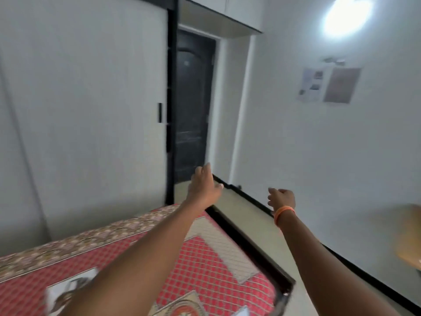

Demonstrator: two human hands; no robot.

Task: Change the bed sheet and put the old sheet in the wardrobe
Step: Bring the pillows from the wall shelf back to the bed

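A red checked bed sheet (200, 265) with a flowered border covers the bed at the lower left, inside a black bed frame (257, 254). The white sliding wardrobe door (86, 106) with a black handle (160, 112) fills the left wall behind the bed. My left hand (204, 187) is stretched out above the bed's far corner, fingers relaxed, holding nothing. My right hand (282, 198), with an orange band at the wrist, hangs over the floor with loosely curled fingers and holds nothing. The frame is blurred.
A dark door (193, 106) stands beyond the wardrobe. A strip of pale floor (246, 204) runs between the bed and the white right wall, which carries papers (328, 85). A wooden piece of furniture (410, 238) shows at the right edge.
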